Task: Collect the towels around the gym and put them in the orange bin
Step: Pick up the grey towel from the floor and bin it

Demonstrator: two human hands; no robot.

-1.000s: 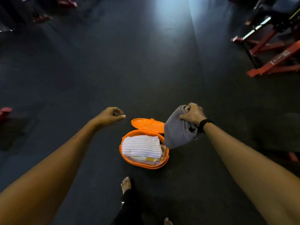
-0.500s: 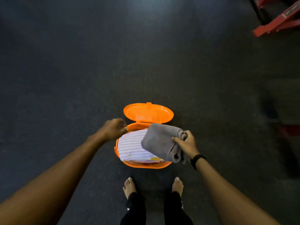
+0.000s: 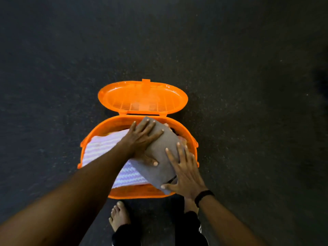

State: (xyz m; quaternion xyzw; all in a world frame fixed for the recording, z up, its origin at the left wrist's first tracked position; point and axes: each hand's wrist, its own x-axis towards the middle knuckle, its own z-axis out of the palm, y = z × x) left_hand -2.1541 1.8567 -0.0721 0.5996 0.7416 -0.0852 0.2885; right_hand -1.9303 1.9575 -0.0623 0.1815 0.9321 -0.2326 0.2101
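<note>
Head view, looking straight down, shows us nearest a bare foot (image 3: 118,216) on the dark floor (image 3: 53,68), with black trouser legs (image 3: 188,228) beside it, just short of the near wall of the orange bin (image 3: 140,192); above that, our right hand (image 3: 184,171), a black wristband (image 3: 203,197) at its wrist, lies flat with fingers spread and straight on the near right part of the grey towel (image 3: 163,157), pressing rather than gripping; our left hand (image 3: 142,141) does likewise on the towel's far left part, fingers splayed and thumb stretched toward the near side, holding nothing in a curl; the grey towel lies folded and slantwise in the right half of the bin, on top of a white and lilac striped towel (image 3: 104,148) that fills the left half and shows again under its near edge; something pinkish shows at the bin's right rim, too little to name; beyond the hands the bin's lid (image 3: 142,96) stands swung back from the hinge at the far side, its slotted inner face turned up to us; the floor runs on dark past it.
</note>
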